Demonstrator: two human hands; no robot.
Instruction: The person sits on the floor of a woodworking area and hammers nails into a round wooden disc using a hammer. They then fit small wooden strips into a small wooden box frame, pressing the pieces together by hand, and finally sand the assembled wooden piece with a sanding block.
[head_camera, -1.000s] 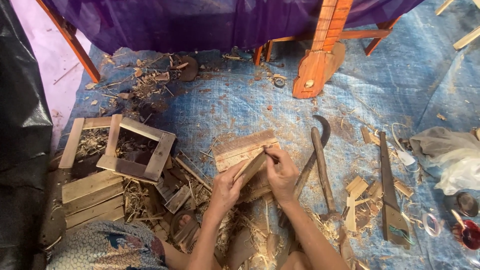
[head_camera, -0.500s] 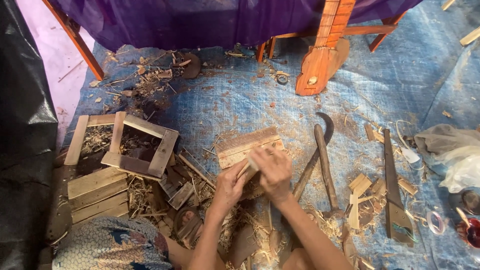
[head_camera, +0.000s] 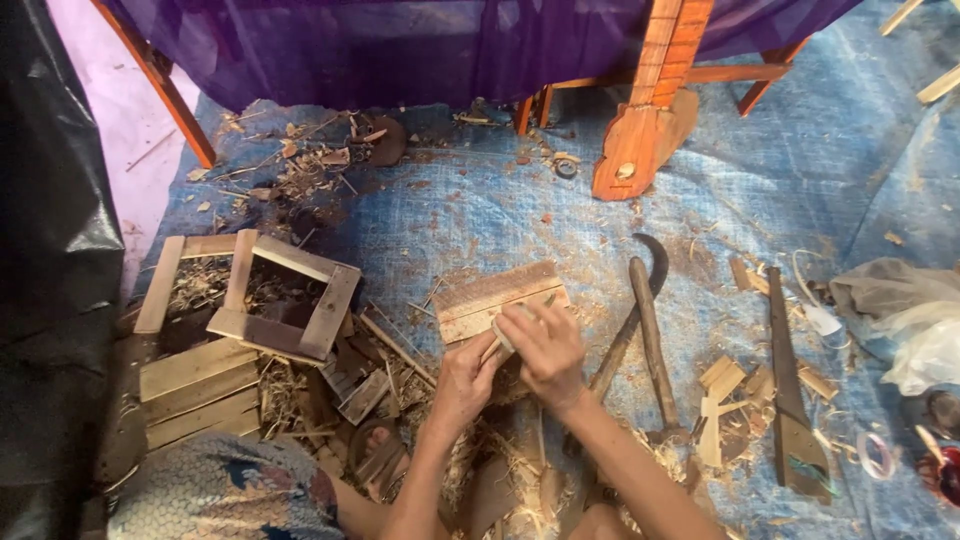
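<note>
We hold a thin pale wooden stick (head_camera: 500, 340) over the flat slatted wooden board (head_camera: 500, 298) on the blue tarp (head_camera: 800, 190), left hand (head_camera: 465, 378) closed on its near end, right hand (head_camera: 545, 345) curled tight above. It looks light, stiff and snappable, best gripped near both ends. Our fingers hide most of it, and whether the right hand holds a blade we cannot tell.

wooden frame (head_camera: 270, 300), sickle (head_camera: 640, 300), handsaw (head_camera: 790, 390), blue tarp (head_camera: 480, 220)

Blue tarp (head_camera: 760, 200) carries wood shavings (head_camera: 300, 170), a sickle (head_camera: 640, 310), a saw (head_camera: 790, 390).
</note>
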